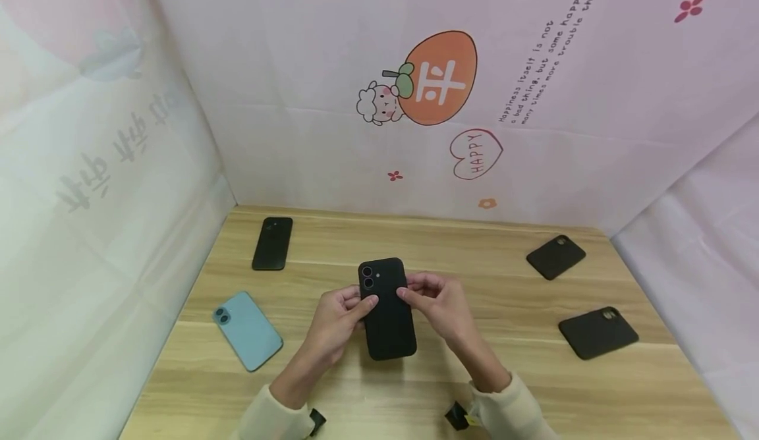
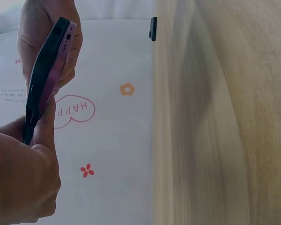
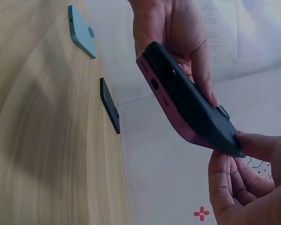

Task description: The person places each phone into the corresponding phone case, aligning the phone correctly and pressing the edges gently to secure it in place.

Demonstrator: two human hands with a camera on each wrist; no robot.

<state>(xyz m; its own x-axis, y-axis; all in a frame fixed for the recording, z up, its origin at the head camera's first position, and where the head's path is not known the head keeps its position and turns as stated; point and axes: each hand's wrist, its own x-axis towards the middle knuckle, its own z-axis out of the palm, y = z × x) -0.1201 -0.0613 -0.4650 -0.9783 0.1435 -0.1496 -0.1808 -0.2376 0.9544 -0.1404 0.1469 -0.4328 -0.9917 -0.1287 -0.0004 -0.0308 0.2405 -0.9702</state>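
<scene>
A black phone case (image 1: 388,328) faces up over the middle of the table, with camera lenses showing through its opening. Beneath it lies a pink phone (image 3: 171,115), whose port end sticks out past the case in the right wrist view. At that end case and phone sit offset, the pink edge uncovered. My left hand (image 1: 338,315) pinches the left side, thumb on the case back and fingers underneath. On the upper right side my right hand (image 1: 439,305) pinches too, its thumb on the case near the edge. The phone's screen is hidden.
A light blue phone (image 1: 248,331) and a black phone (image 1: 273,244) lie on the wooden table (image 1: 474,249) at left. Two black phone cases lie at right, one farther back (image 1: 556,257), one nearer (image 1: 599,332). Printed cloth (image 1: 320,157) walls the back and sides.
</scene>
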